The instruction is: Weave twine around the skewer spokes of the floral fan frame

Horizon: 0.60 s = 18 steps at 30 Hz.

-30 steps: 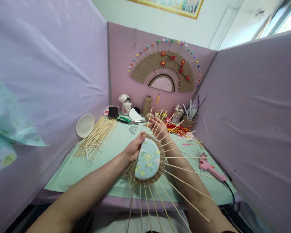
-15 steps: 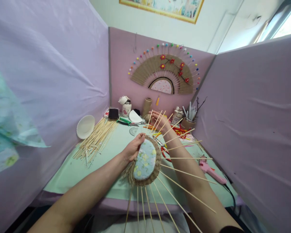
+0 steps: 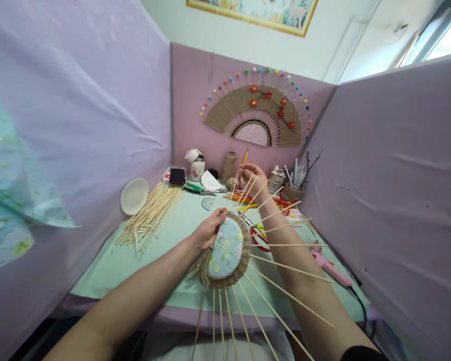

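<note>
My left hand [image 3: 209,230] is closed on the straight side of a half-round fan [image 3: 227,248], its thumb near the top corner. Pale blue floral fabric covers the fan's middle, and a band of brown twine [image 3: 244,260] is woven around the curve. Thin wooden sticks [image 3: 285,245] radiate from that band to the right and downward. Loose twine ends [image 3: 201,265] hang below my left hand. Above the fan's top corner, my right hand [image 3: 254,178] pinches what appears to be a thin strand of twine, partly behind the upper sticks.
Loose sticks [image 3: 154,213] lie on the left beside a white scalloped dish [image 3: 134,196]. Red-handled scissors [image 3: 260,240] rest under the fan's sticks. A pink glue gun [image 3: 332,268] lies right. Green-handled pliers [image 3: 195,188] and a twine cone [image 3: 229,167] are behind. A finished fan [image 3: 253,108] hangs on the back panel.
My right hand has risen slightly and turned, its fingers now gathered in a pinch. My left hand and the fan have hardly moved.
</note>
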Each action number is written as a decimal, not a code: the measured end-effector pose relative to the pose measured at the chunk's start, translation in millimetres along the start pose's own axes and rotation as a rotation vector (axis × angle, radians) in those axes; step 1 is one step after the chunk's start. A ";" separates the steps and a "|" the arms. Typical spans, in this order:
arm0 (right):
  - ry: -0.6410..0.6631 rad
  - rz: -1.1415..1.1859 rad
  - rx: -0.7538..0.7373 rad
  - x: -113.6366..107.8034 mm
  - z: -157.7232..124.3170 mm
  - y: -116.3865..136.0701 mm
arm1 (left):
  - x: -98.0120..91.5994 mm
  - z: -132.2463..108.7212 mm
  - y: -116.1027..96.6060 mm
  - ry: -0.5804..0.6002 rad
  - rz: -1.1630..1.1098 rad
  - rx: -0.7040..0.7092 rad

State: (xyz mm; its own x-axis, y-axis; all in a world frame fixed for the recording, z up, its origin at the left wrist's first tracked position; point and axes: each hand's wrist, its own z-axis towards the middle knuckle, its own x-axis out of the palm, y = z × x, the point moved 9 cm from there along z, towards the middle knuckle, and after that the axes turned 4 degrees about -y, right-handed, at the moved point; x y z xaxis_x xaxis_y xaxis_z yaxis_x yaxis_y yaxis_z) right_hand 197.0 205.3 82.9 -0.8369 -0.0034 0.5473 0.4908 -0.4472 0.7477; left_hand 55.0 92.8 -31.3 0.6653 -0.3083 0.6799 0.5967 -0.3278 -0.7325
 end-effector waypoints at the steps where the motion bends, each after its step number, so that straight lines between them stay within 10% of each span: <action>1: -0.046 -0.003 0.000 -7.6 -2.3 -0.8 | -0.6 -0.1 -1.2 -0.010 0.006 0.005; 18: -0.143 -0.865 0.139 -86.5 -57.6 -38.0 | -29.3 2.4 -49.9 -0.291 0.185 0.231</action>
State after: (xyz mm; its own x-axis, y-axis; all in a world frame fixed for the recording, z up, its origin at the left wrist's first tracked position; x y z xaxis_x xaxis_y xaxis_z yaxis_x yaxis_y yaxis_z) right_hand 236.8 171.1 -14.6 -0.8947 0.4016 -0.1956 -0.2666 -0.1287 0.9552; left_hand 6.8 120.4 -14.7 0.8504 -0.0668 0.5219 0.5176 -0.0716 -0.8526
